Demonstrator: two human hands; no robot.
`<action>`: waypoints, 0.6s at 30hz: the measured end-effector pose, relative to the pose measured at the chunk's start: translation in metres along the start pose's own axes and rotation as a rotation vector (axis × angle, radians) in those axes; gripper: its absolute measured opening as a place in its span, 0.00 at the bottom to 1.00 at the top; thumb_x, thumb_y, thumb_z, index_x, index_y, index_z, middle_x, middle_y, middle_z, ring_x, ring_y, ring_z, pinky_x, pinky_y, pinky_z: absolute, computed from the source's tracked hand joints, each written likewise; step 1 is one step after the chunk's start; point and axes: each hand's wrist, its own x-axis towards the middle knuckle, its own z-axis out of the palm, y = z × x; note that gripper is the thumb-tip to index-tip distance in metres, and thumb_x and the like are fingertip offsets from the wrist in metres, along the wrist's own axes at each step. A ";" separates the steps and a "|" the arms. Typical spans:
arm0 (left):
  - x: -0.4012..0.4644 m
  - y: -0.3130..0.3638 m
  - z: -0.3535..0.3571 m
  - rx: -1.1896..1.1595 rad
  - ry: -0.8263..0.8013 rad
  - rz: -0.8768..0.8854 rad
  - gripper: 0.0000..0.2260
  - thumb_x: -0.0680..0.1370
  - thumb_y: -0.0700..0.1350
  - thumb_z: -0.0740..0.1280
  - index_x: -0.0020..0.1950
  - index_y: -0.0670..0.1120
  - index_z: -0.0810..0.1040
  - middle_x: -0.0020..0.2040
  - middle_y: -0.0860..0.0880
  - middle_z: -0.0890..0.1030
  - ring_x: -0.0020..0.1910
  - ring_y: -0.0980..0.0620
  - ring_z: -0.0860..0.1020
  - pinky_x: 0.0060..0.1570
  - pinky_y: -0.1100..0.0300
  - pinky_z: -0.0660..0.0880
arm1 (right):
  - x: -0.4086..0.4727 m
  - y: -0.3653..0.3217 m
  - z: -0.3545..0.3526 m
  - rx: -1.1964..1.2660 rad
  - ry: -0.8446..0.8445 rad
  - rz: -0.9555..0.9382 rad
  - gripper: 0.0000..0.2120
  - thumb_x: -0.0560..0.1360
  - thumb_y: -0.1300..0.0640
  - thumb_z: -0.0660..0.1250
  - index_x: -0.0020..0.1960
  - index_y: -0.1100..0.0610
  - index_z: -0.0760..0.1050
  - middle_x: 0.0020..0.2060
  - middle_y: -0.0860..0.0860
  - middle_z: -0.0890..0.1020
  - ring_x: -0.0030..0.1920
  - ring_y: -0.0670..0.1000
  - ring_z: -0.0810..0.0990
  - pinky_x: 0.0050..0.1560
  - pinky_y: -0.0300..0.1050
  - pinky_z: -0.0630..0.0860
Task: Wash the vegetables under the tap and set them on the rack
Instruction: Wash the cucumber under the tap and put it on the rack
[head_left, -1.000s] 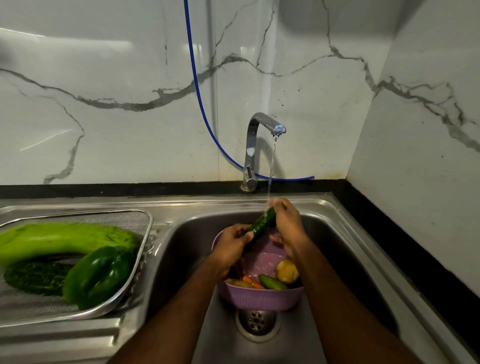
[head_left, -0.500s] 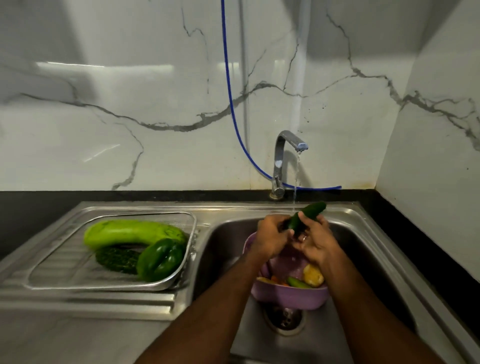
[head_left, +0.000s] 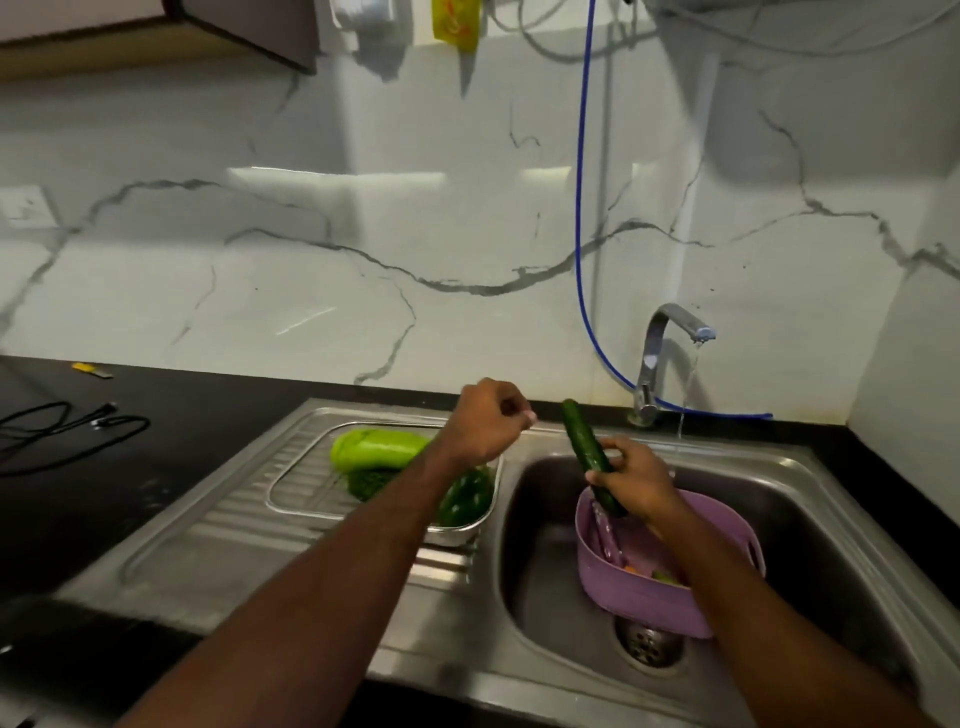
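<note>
With the right hand (head_left: 636, 480) gripping the cucumber (head_left: 589, 453) and the left hand (head_left: 491, 423) curled, holding nothing, lay it lengthwise beside the 3 vegetables in the rack (head_left: 296, 486).

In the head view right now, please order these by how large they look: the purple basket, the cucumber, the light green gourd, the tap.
1. Basket, clearly largest.
2. Gourd and cucumber: unsure. The left arm hides part of the gourd, the right hand part of the cucumber.
3. Tap, smallest, though it stands farther away.
</note>
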 end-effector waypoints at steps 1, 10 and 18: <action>-0.003 -0.009 -0.014 0.027 0.016 -0.008 0.04 0.74 0.45 0.74 0.45 0.45 0.86 0.41 0.50 0.86 0.42 0.56 0.82 0.44 0.66 0.76 | -0.001 -0.016 0.005 -0.024 -0.010 -0.047 0.23 0.73 0.64 0.77 0.65 0.52 0.79 0.54 0.52 0.85 0.46 0.50 0.83 0.43 0.37 0.78; -0.049 -0.094 -0.094 0.219 0.018 -0.175 0.05 0.74 0.43 0.74 0.38 0.45 0.82 0.34 0.50 0.80 0.34 0.55 0.77 0.31 0.69 0.66 | 0.003 -0.134 0.082 -0.285 -0.180 -0.330 0.25 0.66 0.57 0.83 0.62 0.52 0.84 0.55 0.51 0.87 0.55 0.49 0.84 0.62 0.46 0.80; -0.075 -0.136 -0.122 0.249 0.007 -0.264 0.05 0.73 0.43 0.75 0.38 0.44 0.83 0.32 0.50 0.79 0.31 0.59 0.74 0.29 0.69 0.65 | -0.005 -0.152 0.143 -0.457 -0.309 -0.340 0.22 0.67 0.59 0.82 0.61 0.51 0.84 0.57 0.51 0.86 0.56 0.51 0.83 0.61 0.49 0.80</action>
